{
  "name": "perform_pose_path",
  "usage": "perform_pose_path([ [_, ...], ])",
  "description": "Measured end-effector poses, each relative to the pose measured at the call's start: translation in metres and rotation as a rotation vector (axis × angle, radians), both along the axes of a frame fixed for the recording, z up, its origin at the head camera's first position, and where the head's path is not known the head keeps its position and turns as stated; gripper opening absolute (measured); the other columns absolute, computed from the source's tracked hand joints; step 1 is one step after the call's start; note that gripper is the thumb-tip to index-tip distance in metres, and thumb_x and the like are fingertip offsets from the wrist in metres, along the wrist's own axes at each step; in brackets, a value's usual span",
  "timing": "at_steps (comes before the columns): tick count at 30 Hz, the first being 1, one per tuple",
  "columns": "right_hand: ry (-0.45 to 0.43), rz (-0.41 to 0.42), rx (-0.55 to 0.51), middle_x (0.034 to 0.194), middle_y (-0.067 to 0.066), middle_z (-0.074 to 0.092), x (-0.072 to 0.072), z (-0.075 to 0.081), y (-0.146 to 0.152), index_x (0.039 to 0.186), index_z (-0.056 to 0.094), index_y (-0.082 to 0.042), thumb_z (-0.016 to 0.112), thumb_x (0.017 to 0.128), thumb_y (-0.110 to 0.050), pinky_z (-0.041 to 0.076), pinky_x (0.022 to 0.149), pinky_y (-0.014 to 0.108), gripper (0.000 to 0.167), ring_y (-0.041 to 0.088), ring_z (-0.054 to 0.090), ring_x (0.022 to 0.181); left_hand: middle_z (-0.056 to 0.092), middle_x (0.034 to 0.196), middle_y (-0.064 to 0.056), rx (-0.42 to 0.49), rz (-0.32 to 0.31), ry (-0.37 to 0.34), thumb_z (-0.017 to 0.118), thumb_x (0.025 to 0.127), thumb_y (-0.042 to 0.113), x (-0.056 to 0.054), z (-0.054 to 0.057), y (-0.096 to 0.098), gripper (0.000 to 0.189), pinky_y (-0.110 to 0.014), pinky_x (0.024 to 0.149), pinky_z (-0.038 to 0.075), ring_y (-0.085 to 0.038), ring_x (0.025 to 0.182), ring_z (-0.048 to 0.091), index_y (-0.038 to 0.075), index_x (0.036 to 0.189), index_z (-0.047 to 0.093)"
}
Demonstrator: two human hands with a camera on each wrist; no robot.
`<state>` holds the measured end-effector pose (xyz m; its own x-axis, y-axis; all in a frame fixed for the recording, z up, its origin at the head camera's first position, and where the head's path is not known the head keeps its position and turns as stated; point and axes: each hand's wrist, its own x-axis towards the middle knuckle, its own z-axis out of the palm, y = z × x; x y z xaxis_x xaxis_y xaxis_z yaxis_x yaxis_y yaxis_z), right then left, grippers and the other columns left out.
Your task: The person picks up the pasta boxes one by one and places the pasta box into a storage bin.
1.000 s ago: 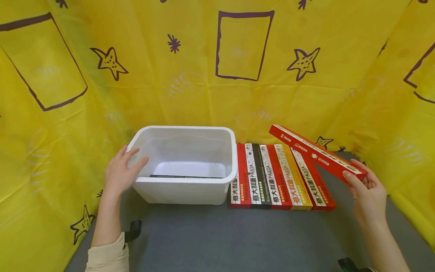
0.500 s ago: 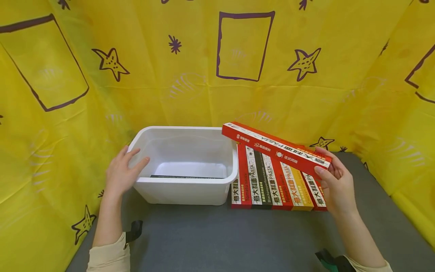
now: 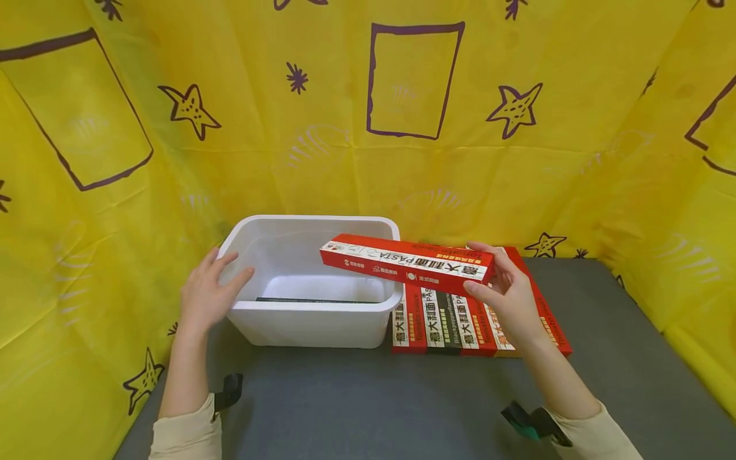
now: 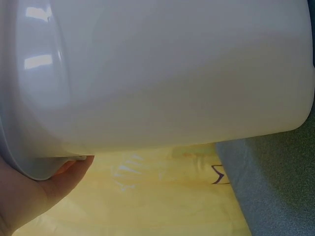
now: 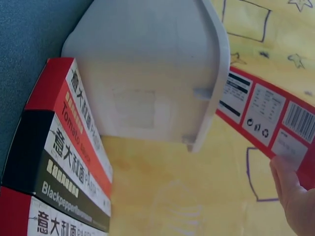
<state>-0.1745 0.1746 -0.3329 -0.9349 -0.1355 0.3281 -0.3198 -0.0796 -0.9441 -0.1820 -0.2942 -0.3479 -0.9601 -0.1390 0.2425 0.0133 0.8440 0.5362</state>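
Note:
My right hand (image 3: 508, 297) pinches the right end of a red pasta box (image 3: 402, 259), thumb on the near side and fingers behind. The box tilts slightly, its far left end above the inside of the white plastic bin (image 3: 310, 324) and its right part over the boxes on the table. In the right wrist view the held box (image 5: 266, 110) shows printed panels and a barcode. My left hand (image 3: 209, 291) grips the bin's left rim; in the left wrist view a finger (image 4: 74, 172) curls under the rim. Inside the bin, the edge of a dark box (image 3: 316, 299) shows near the front wall.
A row of pasta boxes (image 3: 443, 342), red and black ones visible, lies flat side by side right of the bin, partly covered by the held box. The dark grey table (image 3: 345, 402) stretches in front. Yellow printed cloth (image 3: 322, 160) hangs behind and at both sides.
My right hand has carried the red pasta box leftward from above the row's right side until its far end hangs over the bin. The left hand stays on the rim.

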Motion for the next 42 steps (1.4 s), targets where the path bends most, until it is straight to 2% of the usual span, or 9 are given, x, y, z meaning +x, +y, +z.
perform_pose_path([
  [7, -0.017, 0.051, 0.083, 0.131, 0.013, 0.052, -0.012, -0.002, -0.016, 0.142, 0.048, -0.011, 0.071, 0.086, -0.002, 0.055, 0.085, 0.030, 0.061, 0.024, 0.057, 0.111, 0.023, 0.153, -0.031, 0.006, 0.001, -0.001, 0.050, 0.097, 0.051, 0.000, 0.001, -0.001, 0.068, -0.074, 0.102, 0.015, -0.059, 0.132, 0.023, 0.000, 0.142, 0.046],
  [13, 0.027, 0.108, 0.104, 0.137, 0.011, 0.049, -0.025, -0.001, -0.031, 0.140, 0.049, -0.009, 0.073, 0.085, -0.004, 0.056, 0.084, 0.035, 0.060, 0.026, 0.057, 0.113, 0.025, 0.153, -0.031, 0.001, 0.003, 0.011, 0.050, 0.096, 0.051, 0.000, 0.002, -0.001, 0.068, -0.074, 0.101, 0.016, -0.059, 0.132, 0.025, 0.000, 0.141, 0.047],
  [18, 0.097, 0.137, 0.136, 0.135, 0.011, 0.052, -0.039, -0.001, -0.044, 0.137, 0.049, -0.007, 0.074, 0.083, -0.002, 0.055, 0.085, 0.036, 0.060, 0.027, 0.057, 0.111, 0.025, 0.153, -0.031, 0.010, 0.006, 0.016, 0.051, 0.096, 0.050, 0.000, 0.002, -0.001, 0.067, -0.073, 0.102, 0.016, -0.059, 0.132, 0.024, 0.000, 0.141, 0.048],
  [25, 0.147, 0.101, 0.288, 0.127, 0.007, 0.056, -0.049, -0.005, -0.061, 0.136, 0.051, -0.014, 0.080, 0.078, -0.004, 0.055, 0.086, 0.036, 0.065, 0.025, 0.061, 0.104, 0.025, 0.153, -0.031, 0.002, 0.005, 0.019, 0.050, 0.096, 0.051, -0.001, 0.000, 0.000, 0.068, -0.072, 0.102, 0.018, -0.059, 0.131, 0.026, 0.000, 0.141, 0.048],
  [31, 0.172, 0.079, 0.382, 0.130, 0.015, 0.055, -0.040, 0.013, -0.076, 0.138, 0.049, -0.002, 0.079, 0.079, -0.003, 0.049, 0.097, 0.045, 0.067, 0.029, 0.054, 0.116, 0.024, 0.153, -0.031, 0.019, 0.004, 0.009, 0.051, 0.096, 0.051, 0.000, -0.001, 0.001, 0.068, -0.072, 0.103, 0.016, -0.059, 0.132, 0.025, 0.000, 0.141, 0.048],
  [33, 0.175, 0.059, 0.400, 0.131, 0.013, 0.056, -0.043, 0.011, -0.076, 0.139, 0.049, -0.003, 0.079, 0.079, -0.006, 0.048, 0.098, 0.043, 0.068, 0.027, 0.053, 0.117, 0.024, 0.153, -0.031, 0.024, 0.003, 0.010, 0.051, 0.096, 0.051, 0.000, -0.001, 0.002, 0.068, -0.072, 0.103, 0.016, -0.059, 0.133, 0.024, 0.000, 0.141, 0.048],
  [36, 0.185, 0.016, 0.402, 0.131, 0.012, 0.056, -0.055, -0.002, -0.074, 0.139, 0.049, -0.003, 0.080, 0.078, -0.006, 0.048, 0.098, 0.041, 0.069, 0.026, 0.052, 0.119, 0.024, 0.153, -0.030, 0.028, 0.003, 0.011, 0.051, 0.096, 0.051, 0.000, -0.001, 0.002, 0.068, -0.072, 0.104, 0.016, -0.058, 0.133, 0.024, 0.000, 0.141, 0.048],
  [38, 0.225, -0.017, 0.383, 0.131, 0.011, 0.056, -0.064, -0.014, -0.072, 0.138, 0.051, -0.004, 0.082, 0.077, -0.006, 0.048, 0.097, 0.039, 0.069, 0.025, 0.052, 0.120, 0.024, 0.154, -0.030, 0.029, 0.005, 0.007, 0.051, 0.096, 0.051, 0.001, 0.000, 0.002, 0.068, -0.072, 0.104, 0.015, -0.058, 0.133, 0.024, 0.001, 0.142, 0.047],
  [42, 0.333, -0.087, 0.360, 0.129, 0.008, 0.057, -0.065, -0.019, -0.074, 0.131, 0.058, -0.005, 0.085, 0.074, -0.008, 0.048, 0.097, 0.035, 0.062, 0.022, 0.053, 0.120, 0.024, 0.154, -0.030, 0.031, 0.007, 0.009, 0.051, 0.096, 0.050, 0.001, 0.000, 0.002, 0.067, -0.072, 0.104, 0.015, -0.058, 0.133, 0.024, 0.000, 0.141, 0.047],
])
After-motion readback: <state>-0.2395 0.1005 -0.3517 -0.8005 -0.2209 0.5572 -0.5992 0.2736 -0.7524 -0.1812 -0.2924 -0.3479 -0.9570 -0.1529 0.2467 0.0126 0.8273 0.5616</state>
